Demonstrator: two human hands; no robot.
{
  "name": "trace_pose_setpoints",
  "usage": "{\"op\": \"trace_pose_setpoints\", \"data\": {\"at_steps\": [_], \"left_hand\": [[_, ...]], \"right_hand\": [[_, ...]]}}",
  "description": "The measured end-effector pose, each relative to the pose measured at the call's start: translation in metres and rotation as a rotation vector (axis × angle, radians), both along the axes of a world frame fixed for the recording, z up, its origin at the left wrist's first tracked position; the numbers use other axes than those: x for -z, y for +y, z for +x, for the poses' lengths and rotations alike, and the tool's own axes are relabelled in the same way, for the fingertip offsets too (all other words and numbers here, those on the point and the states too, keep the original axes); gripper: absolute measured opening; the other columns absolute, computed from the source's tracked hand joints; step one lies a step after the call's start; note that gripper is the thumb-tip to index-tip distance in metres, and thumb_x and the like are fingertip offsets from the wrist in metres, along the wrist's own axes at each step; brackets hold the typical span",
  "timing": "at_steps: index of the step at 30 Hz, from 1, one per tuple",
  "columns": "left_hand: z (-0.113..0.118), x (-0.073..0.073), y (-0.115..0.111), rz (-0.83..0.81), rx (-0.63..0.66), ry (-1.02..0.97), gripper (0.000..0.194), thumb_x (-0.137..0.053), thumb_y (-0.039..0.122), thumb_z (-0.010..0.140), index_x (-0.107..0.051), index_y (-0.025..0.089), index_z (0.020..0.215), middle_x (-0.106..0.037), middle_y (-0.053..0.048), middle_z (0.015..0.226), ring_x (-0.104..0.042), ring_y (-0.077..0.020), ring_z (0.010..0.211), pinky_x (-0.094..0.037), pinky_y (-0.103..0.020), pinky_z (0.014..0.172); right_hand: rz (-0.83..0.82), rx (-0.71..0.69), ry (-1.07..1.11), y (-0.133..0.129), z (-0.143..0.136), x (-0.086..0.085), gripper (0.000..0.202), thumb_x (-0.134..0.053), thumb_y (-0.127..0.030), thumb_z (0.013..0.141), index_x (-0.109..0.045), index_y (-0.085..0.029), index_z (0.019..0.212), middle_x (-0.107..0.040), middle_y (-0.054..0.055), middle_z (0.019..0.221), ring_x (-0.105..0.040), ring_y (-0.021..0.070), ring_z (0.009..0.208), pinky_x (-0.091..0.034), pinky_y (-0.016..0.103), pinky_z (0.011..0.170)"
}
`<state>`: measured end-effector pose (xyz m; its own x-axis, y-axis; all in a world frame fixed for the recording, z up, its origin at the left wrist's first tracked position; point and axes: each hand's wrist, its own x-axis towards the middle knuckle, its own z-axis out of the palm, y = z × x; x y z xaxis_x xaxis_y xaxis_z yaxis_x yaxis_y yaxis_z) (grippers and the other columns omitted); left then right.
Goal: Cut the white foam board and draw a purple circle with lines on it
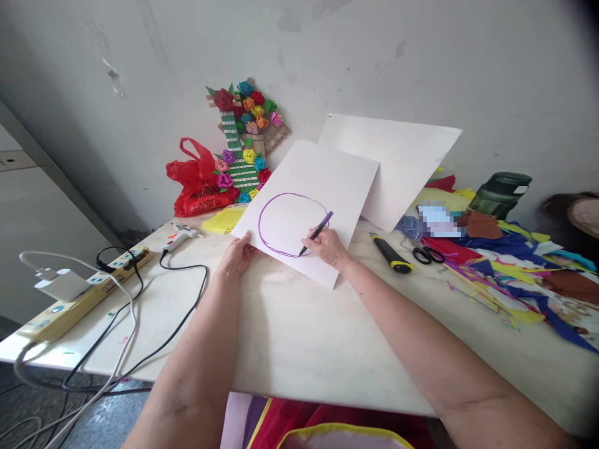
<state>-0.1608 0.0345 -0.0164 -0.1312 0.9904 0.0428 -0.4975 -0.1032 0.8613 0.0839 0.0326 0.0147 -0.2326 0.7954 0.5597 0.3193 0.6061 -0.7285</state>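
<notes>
A sheet of white paper (322, 171) is propped at a tilt in front of me, with a large purple circle drawn on it. My left hand (238, 254) grips the sheet's lower left corner, thumb on the front and fingers behind. In my right hand (329, 246) is a purple marker (321, 227), closed between the fingers. The marker's dark tip meets the circle's line at the bottom. My right hand covers the lower right part of the outline. Behind this sheet leans a second white sheet (393, 156) against the wall.
To the left lie a power strip (88, 299) with cords and a glue gun (180, 236). A red plastic bag (199, 181) and a paper-flower piece (246, 143) stand behind. On the right are a utility knife (392, 254), scissors (428, 254), fabric scraps (515, 255) and a green bottle (500, 194).
</notes>
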Motion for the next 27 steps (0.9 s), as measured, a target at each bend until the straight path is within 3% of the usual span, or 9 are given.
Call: {"op": "trace_pose_setpoints", "data": {"at_steps": [12,16,27], "left_hand": [[-0.001,0.002,0.001,0.006,-0.015,0.026,0.024,-0.053,0.020,0.080,-0.054,0.014,0.103,-0.067,-0.006,0.079,-0.064,-0.0155,0.064,-0.056,-0.029,0.064],[-0.001,0.001,0.001,0.023,-0.010,0.022,0.022,-0.052,0.019,0.080,-0.055,0.014,0.101,-0.068,-0.006,0.079,-0.064,-0.0150,0.063,-0.056,-0.028,0.062],[0.000,-0.001,-0.002,0.042,-0.002,-0.005,0.019,-0.054,0.019,0.079,-0.055,0.014,0.098,-0.068,-0.005,0.079,-0.064,-0.0150,0.064,-0.056,-0.029,0.064]], "right_hand": [[0.017,0.011,-0.062,0.005,0.014,-0.008,0.014,-0.060,-0.024,0.064,-0.059,-0.017,0.052,-0.059,0.002,0.062,-0.054,0.0148,0.067,-0.043,0.028,0.067],[-0.004,0.023,0.005,0.007,0.019,-0.010,0.015,-0.059,-0.026,0.065,-0.059,-0.017,0.053,-0.058,0.001,0.060,-0.054,0.0148,0.065,-0.043,0.028,0.067],[-0.087,-0.126,0.141,-0.004,0.018,-0.014,0.011,-0.058,-0.024,0.064,-0.058,-0.016,0.056,-0.058,0.000,0.053,-0.055,0.0131,0.055,-0.044,0.027,0.059]]}}
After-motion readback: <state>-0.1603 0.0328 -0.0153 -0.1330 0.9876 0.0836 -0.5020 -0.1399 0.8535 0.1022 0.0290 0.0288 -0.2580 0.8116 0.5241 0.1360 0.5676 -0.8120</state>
